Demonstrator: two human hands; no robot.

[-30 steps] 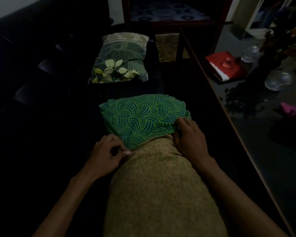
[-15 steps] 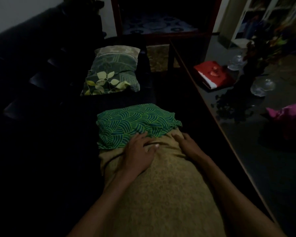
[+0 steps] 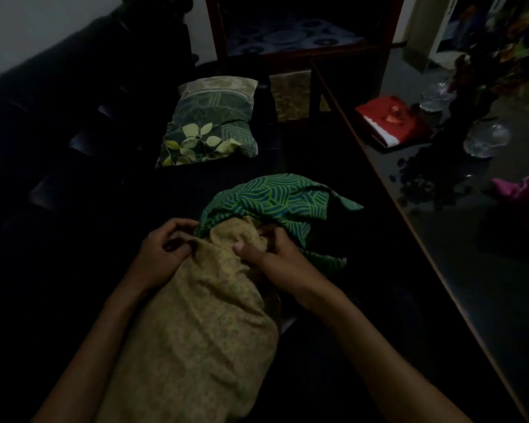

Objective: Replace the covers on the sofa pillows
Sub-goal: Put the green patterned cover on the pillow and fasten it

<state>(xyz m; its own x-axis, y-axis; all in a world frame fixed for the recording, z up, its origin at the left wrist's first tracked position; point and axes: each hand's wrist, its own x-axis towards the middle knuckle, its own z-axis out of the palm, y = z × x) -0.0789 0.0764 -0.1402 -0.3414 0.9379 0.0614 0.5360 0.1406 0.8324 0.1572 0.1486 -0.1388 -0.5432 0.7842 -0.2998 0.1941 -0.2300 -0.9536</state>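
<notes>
The tan pillow [image 3: 193, 325] lay nearest the person, its long axis running straight away from them along the dark sofa seat [image 3: 83, 227]. At its far end both hands met the cloth. The left hand [image 3: 165, 248] gripped the left side of that end with curled fingers, and the right hand [image 3: 269, 248] pinched a bunched fold of the tan fabric on the right side. Just beyond the fingers, the green wave-patterned cover [image 3: 275, 206] sat crumpled over the pillow's far tip, its mouth apparently facing the hands, though the dim light made the opening hard to trace. Both hands were about equally near that edge, so the pull would likely run along the pillow's axis, toward the person.

Room to work looked better left of the pillow, where the seat was open. Right of it, the edge of the glass-topped table [image 3: 409, 209] ran close alongside, with loose cover fabric spilling toward it. Farther along the seat, well beyond the pillow's far end, a leaf-printed pillow [image 3: 211, 123] lay apart from the work. On the table past that sat a red book [image 3: 391, 120].
</notes>
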